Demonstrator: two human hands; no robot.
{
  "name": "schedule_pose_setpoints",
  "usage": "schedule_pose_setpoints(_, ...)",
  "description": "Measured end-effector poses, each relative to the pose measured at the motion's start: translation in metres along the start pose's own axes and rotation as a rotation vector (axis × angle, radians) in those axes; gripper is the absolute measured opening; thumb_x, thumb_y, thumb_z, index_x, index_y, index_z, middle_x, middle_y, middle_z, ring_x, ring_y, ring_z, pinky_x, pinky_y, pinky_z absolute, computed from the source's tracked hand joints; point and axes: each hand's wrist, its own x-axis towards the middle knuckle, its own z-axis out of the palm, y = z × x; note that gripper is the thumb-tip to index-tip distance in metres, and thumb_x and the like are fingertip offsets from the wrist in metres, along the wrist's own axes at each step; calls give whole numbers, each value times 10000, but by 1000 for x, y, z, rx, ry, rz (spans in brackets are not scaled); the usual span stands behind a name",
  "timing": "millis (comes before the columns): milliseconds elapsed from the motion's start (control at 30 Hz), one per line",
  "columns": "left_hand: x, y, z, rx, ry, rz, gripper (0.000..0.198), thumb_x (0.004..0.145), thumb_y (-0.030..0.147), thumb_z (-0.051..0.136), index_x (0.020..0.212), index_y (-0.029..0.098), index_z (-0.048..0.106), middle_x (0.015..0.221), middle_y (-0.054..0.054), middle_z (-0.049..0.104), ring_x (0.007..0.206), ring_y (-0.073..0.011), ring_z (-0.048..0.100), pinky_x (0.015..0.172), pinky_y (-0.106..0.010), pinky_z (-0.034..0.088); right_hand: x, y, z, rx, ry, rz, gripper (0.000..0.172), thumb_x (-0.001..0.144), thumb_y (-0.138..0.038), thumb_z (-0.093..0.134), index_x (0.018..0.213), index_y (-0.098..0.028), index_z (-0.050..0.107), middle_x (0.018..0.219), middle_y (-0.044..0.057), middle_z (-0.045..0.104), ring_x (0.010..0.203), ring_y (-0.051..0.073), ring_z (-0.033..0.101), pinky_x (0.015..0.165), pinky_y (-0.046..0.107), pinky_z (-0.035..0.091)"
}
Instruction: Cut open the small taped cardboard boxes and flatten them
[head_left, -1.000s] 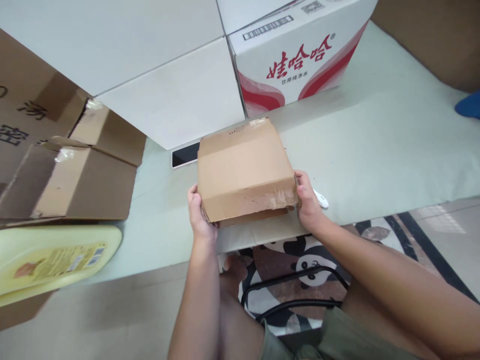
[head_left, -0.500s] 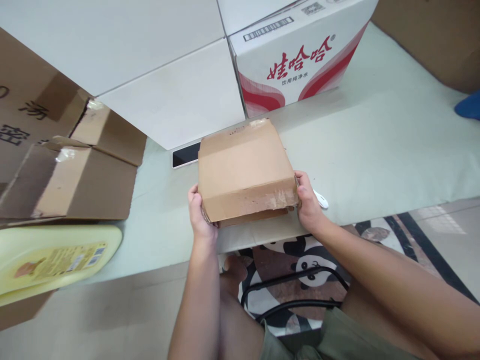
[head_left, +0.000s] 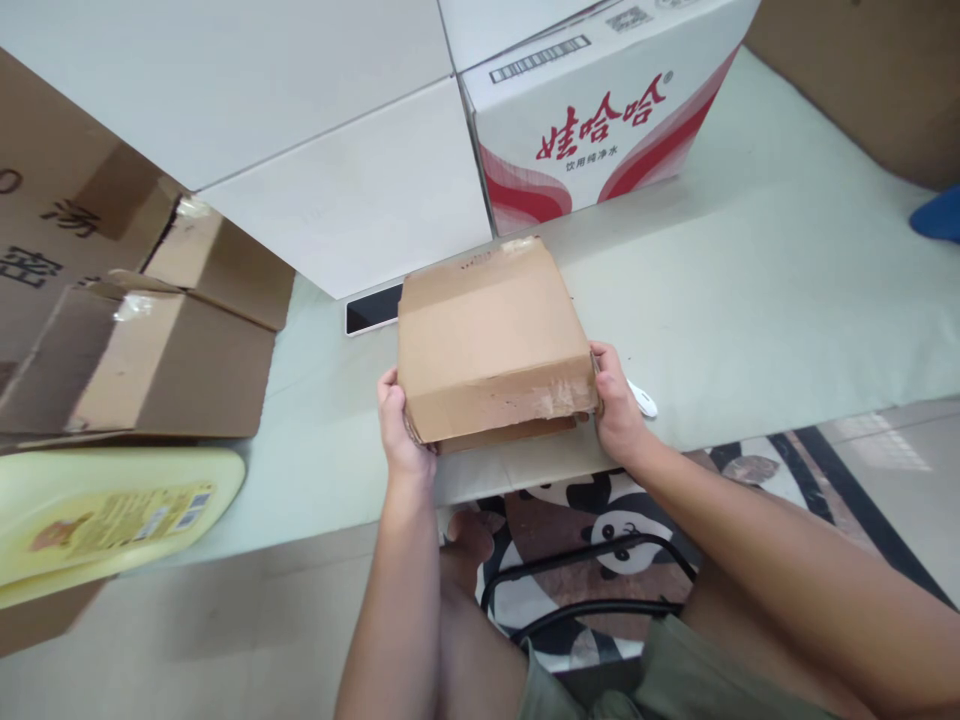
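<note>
Between my two hands is a small brown cardboard box [head_left: 491, 335], its near edge torn and scuffed with bits of tape. My left hand [head_left: 403, 425] grips its left near corner, thumb on the outside. On the opposite corner, my right hand [head_left: 616, 405] is closed round the cardboard, with some fingertips hidden behind it. Behind the box's left side a dark-screened phone [head_left: 373, 310] lies partly covered. A white object [head_left: 643, 400], perhaps a utility knife, pokes out beyond my right hand.
A white water carton [head_left: 600, 130] with red lettering and plain white boxes [head_left: 360, 190] stand at the back. Large brown cartons [head_left: 180, 360] and a pale yellow bottle [head_left: 112, 515] are at left. A blue object [head_left: 937, 215] sits at the right edge. The cloth-covered table [head_left: 757, 300] ends near my knees.
</note>
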Motion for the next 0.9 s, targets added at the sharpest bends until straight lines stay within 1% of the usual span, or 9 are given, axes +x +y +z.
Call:
schedule_pose_setpoints(267, 1, -1, -2, 18, -31, 1, 505, 775, 660, 652, 1051, 240, 602, 1033, -58, 643, 951, -235, 612, 802, -330, 455, -1, 5, -1, 3, -17, -26, 589, 859, -810, 406, 1156, -307, 484, 1063, 49, 600, 1059, 285, 595, 921, 448, 501)
schedule_pose_setpoints(367, 1, 5, -6, 1, -100, -23, 599, 678, 647, 741, 1114, 260, 606, 1127, -68, 640, 1016, -255, 613, 788, -326, 474, -2, 13, -1, 53, -29, -60, 620, 899, -806, 310, 1232, -316, 495, 1178, 64, 606, 1175, 307, 588, 949, 486, 519)
schedule_pose_setpoints(467, 1, 12, -12, -10, -209, -82, 744, 583, 507, 840, 1255, 321, 581, 1279, -65, 622, 1148, -293, 600, 825, -338, 510, -2, 17, -3, -9, -22, -115, 702, 895, -827, 272, 1341, -337, 501, 1349, 80, 552, 1357, 333, 492, 1059, 547, 487)
schedule_pose_setpoints(533, 1, 12, -15, 8, -238, -90, 835, 582, 400, 858, 1347, 376, 524, 1396, -55, 575, 1260, -311, 563, 919, -368, 519, -1, 15, -4, -84, -26, -159, 757, 864, -852, 345, 1409, -344, 478, 1458, 82, 488, 1464, 342, 387, 1178, 583, 389)
schedule_pose_setpoints(600, 1, 10, -16, 58, -262, -31, 947, 565, 306, 880, 1409, 410, 462, 1505, -49, 495, 1371, -321, 495, 1059, -414, 474, -2, 11, -5, -121, -55, -194, 819, 828, -854, 454, 1466, -341, 429, 1537, 86, 430, 1510, 350, 330, 1247, 599, 291)
schedule_pose_setpoints(667, 1, 5, -15, 147, -314, 60, 1016, 529, 234, 900, 1428, 383, 449, 1552, -70, 438, 1442, -332, 427, 1172, -447, 382, -2, 5, -6, -133, -79, -219, 854, 811, -801, 574, 1497, -325, 394, 1573, 104, 409, 1503, 366, 350, 1256, 611, 275)
schedule_pose_setpoints(733, 0, 0, -14, 262, -355, 147, 965, 555, 222, 882, 1421, 317, 465, 1522, -114, 452, 1446, -339, 420, 1209, -467, 335, -3, 2, -5, -164, -65, -244, 780, 849, -666, 652, 1497, -313, 401, 1566, 118, 432, 1474, 369, 403, 1243, 617, 303)
schedule_pose_setpoints(800, -1, -3, -11, 409, -366, 250, 906, 609, 223, 838, 1429, 272, 454, 1475, -144, 477, 1419, -335, 448, 1209, -482, 333, -4, 1, -5, -245, -13, -294, 624, 914, -480, 646, 1479, -317, 439, 1525, 113, 476, 1442, 349, 449, 1232, 613, 332)
schedule_pose_setpoints(900, -6, -2, -7, 719, -311, 464, 875, 664, 218, 766, 1467, 243, 418, 1474, -164, 454, 1423, -332, 440, 1209, -495, 324, -3, 2, -4, -381, 80, -429, 559, 944, -259, 572, 1487, -329, 459, 1441, 103, 515, 1389, 311, 508, 1195, 577, 409)
